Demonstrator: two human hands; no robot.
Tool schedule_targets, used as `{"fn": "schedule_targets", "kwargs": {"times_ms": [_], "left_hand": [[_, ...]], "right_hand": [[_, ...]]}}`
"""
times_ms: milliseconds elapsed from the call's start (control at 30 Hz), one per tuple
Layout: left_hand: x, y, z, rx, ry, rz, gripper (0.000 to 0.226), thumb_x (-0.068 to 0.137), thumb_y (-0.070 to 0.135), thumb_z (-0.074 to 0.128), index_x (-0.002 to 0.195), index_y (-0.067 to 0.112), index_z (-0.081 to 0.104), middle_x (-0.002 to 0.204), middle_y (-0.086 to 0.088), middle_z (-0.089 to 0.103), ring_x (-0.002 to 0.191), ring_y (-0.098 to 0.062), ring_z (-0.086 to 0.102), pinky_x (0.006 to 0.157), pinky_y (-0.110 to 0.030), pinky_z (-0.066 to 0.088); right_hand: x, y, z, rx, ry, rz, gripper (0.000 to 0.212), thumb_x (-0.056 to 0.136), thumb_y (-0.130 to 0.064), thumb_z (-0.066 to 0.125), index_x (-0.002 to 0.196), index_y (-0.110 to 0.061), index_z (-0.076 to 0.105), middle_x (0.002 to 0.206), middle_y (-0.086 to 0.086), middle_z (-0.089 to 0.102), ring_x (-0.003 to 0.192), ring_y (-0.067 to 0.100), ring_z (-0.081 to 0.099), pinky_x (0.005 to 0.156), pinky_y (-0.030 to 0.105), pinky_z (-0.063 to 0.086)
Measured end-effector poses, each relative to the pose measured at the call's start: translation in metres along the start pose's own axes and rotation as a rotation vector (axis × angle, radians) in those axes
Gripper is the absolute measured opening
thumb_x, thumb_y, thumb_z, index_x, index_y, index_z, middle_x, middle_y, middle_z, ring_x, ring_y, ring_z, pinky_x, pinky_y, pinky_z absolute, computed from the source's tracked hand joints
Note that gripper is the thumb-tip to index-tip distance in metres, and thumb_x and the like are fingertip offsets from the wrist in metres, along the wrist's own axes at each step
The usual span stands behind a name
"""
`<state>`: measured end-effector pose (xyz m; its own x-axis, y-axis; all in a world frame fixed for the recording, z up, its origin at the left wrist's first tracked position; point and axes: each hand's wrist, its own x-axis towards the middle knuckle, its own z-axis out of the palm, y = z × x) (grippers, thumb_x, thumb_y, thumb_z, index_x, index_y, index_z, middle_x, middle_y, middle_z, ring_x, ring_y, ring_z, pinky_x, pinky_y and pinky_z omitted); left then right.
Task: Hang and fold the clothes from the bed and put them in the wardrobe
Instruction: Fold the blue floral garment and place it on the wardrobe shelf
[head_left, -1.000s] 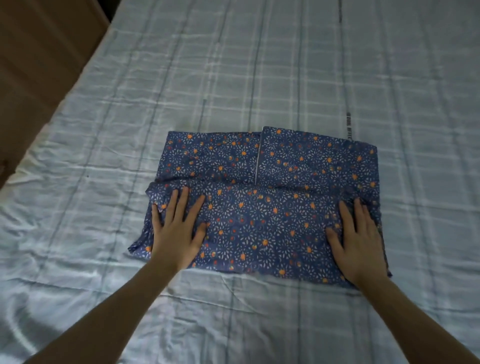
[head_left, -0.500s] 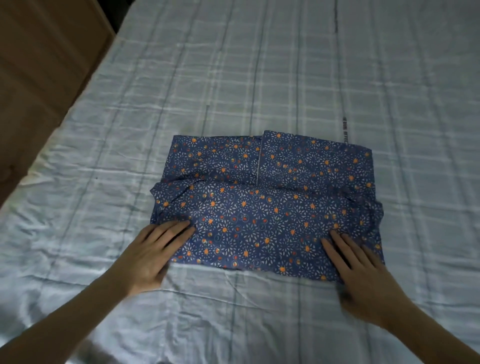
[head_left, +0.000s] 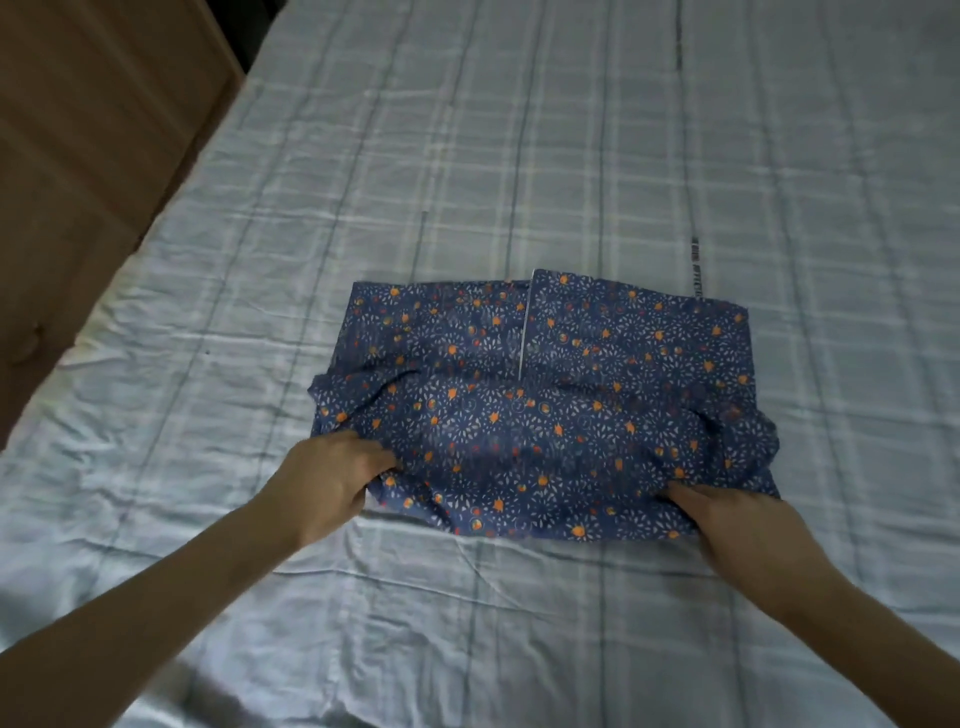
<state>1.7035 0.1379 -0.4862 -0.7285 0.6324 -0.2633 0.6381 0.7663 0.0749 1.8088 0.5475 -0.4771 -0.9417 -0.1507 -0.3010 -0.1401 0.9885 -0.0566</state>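
- Blue floral garment (head_left: 545, 410), folded, lies mid-bed on checked sheet (head_left: 571, 130).
- Left hand (head_left: 324, 483) grips its near-left corner.
- Right hand (head_left: 737, 525) grips its near-right edge, fingers tucked under.

Both hands slid back from lying flat on the blue floral garment (head_left: 545, 415) to its near edge; the left hand (head_left: 327, 483) and right hand (head_left: 737, 525) curled, bunching the cloth between them.
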Motion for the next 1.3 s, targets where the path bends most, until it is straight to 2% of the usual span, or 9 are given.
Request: {"fn": "schedule_targets", "kwargs": {"times_ms": [67,167,300,467,567,667,833,1033,1300], "left_hand": [[-0.015,0.0,-0.005,-0.038,-0.052,0.032,0.034,0.045,0.008,0.065,0.072,0.029,0.06,0.064,0.012,0.061,0.058,-0.015,0.062,0.04,-0.019,0.033],[-0.029,0.01,-0.02,-0.129,-0.23,0.04,0.022,0.061,0.024,0.051,0.081,0.025,0.058,0.072,0.007,0.067,0.069,-0.016,0.065,0.045,-0.022,0.029],[-0.011,0.006,-0.051,-0.298,-0.429,-0.079,0.039,0.069,0.032,0.036,0.099,0.032,0.062,0.095,0.006,0.07,0.09,-0.012,0.062,0.07,-0.024,0.046],[0.058,-0.028,-0.079,-0.293,-0.273,-0.275,0.05,0.072,0.023,0.039,0.114,0.032,0.065,0.12,-0.002,0.067,0.113,-0.023,0.059,0.091,-0.029,0.045],[0.097,-0.043,-0.081,-0.182,-0.203,-0.321,0.044,0.073,0.026,0.042,0.114,0.028,0.057,0.116,-0.013,0.065,0.108,-0.032,0.059,0.086,-0.037,0.045],[0.117,-0.031,-0.067,0.106,-0.118,-0.285,0.056,0.082,0.021,0.057,0.136,0.021,0.042,0.145,-0.007,0.043,0.13,-0.03,0.041,0.111,-0.047,0.026],[0.11,0.024,-0.021,-0.043,0.182,-0.062,0.063,0.082,0.03,0.048,0.143,0.021,0.041,0.159,-0.003,0.023,0.145,-0.029,0.025,0.116,-0.057,0.011],[0.107,0.035,0.023,-0.006,0.117,-0.197,0.069,0.09,0.063,0.032,0.153,0.039,0.016,0.162,0.006,0.006,0.15,-0.022,0.002,0.113,-0.064,-0.009],[0.076,-0.026,0.047,-0.084,0.084,-0.19,0.064,0.094,0.053,0.028,0.154,0.033,0.018,0.162,0.005,0.013,0.15,-0.019,0.007,0.117,-0.06,0.005]], "right_hand": [[-0.01,0.005,-0.012,-0.017,-0.095,-0.043,0.04,0.056,-0.013,0.077,0.09,-0.031,0.068,0.07,-0.008,0.067,0.055,0.017,0.065,0.038,0.028,0.041],[-0.02,0.014,-0.024,0.096,-0.381,-0.132,0.031,0.081,-0.033,0.049,0.108,-0.045,0.06,0.105,-0.01,0.069,0.099,0.014,0.065,0.073,0.029,0.052],[0.002,0.031,-0.047,0.261,-0.671,-0.126,0.036,0.072,-0.019,0.049,0.098,-0.04,0.063,0.101,-0.019,0.066,0.102,0.003,0.061,0.086,0.029,0.05],[0.08,0.051,-0.089,0.189,-0.478,0.064,0.029,0.075,-0.009,0.054,0.098,-0.021,0.067,0.098,-0.003,0.066,0.099,0.017,0.06,0.082,0.026,0.045],[0.118,0.059,-0.099,0.165,-0.313,0.201,0.023,0.084,-0.012,0.055,0.104,-0.017,0.065,0.106,0.01,0.066,0.098,0.03,0.059,0.085,0.036,0.048],[0.125,0.053,-0.077,-0.003,-0.21,0.351,0.046,0.088,-0.023,0.054,0.132,-0.016,0.044,0.129,0.015,0.052,0.113,0.035,0.051,0.1,0.049,0.041],[0.111,-0.008,-0.027,0.099,0.243,0.283,0.053,0.086,-0.025,0.051,0.136,-0.01,0.045,0.148,0.018,0.038,0.134,0.038,0.037,0.108,0.064,0.024],[0.116,-0.05,0.021,0.133,0.166,0.311,0.063,0.094,-0.052,0.023,0.151,-0.027,0.029,0.161,0.003,0.018,0.148,0.027,0.012,0.111,0.067,-0.003],[0.069,0.032,0.048,0.125,0.084,0.383,0.068,0.092,-0.062,0.018,0.154,-0.033,0.015,0.162,-0.005,0.014,0.149,0.02,0.008,0.113,0.065,0.006]]}}
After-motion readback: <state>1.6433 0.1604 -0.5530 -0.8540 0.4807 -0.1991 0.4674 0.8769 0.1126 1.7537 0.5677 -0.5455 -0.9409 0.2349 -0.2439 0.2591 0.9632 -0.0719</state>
